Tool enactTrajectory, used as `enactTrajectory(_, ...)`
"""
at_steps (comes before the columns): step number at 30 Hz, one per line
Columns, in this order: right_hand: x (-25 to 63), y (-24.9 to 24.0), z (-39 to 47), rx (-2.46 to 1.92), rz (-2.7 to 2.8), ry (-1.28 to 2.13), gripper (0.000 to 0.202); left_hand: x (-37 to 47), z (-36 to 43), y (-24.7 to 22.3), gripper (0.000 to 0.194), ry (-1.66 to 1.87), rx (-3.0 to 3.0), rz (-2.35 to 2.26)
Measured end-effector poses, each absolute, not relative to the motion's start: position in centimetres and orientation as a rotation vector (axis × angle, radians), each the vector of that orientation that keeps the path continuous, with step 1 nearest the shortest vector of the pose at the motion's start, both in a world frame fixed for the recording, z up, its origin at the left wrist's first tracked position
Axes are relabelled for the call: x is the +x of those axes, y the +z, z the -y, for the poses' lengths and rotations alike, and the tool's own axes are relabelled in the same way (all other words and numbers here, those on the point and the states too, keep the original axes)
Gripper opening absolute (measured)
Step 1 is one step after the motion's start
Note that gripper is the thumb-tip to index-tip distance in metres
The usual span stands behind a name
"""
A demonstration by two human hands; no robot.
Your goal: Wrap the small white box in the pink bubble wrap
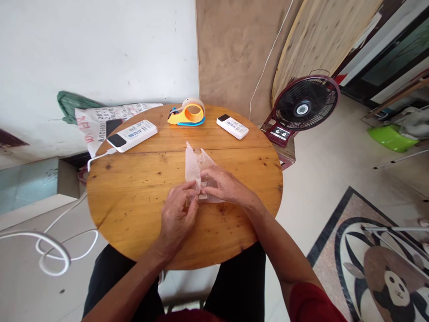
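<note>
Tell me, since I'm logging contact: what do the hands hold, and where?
Both the left hand and right hand pinch the clear plastic bag at its lower end, on the table.

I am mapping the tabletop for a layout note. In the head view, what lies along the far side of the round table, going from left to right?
White power bank with its cable → yellow tape dispenser → white remote control. Nearer the wearer, the left hand and right hand hold a clear plastic bag.
</note>
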State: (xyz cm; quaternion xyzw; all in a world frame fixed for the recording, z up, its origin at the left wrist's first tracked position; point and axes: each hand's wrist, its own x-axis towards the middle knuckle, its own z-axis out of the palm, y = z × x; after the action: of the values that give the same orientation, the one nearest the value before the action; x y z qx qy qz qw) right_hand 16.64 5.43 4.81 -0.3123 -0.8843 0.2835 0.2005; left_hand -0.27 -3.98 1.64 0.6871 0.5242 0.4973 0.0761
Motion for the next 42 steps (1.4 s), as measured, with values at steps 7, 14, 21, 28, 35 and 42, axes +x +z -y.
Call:
enactTrajectory(7,16.9,5.1,-5.3,-0.888,2.474,0.804,0.025,-1.0,3.2,1.1,0.014,1.329,2.378,-1.484)
enactTrajectory(14,18.8,7.0,-3.3,-1.273,2.318,0.797,0.025,-1.5,3.6,1.1,0.027,1.318,2.465,-1.391)
enactTrajectory(21,19.2,4.0,-1.7,-1.475,2.078,0.747,0.018,-2.9,2.9,1.0,0.040,1.218,2.650,-1.191)
enactTrajectory(28,19.1,2.7,-1.5,-1.517,1.945,0.779,0.024,-3.0,2.0,1.8,0.028,1.171,2.697,-1.215)
enactTrajectory(35,18.0,3.5,-1.7,-1.627,2.014,0.749,0.026,-2.6,2.0,1.9,0.031,1.104,2.730,-1.221)
enactTrajectory(42,16.6,2.8,-1.6,-1.589,1.797,0.769,0.011,-2.6,1.9,2.0,0.034,1.025,2.760,-1.245)
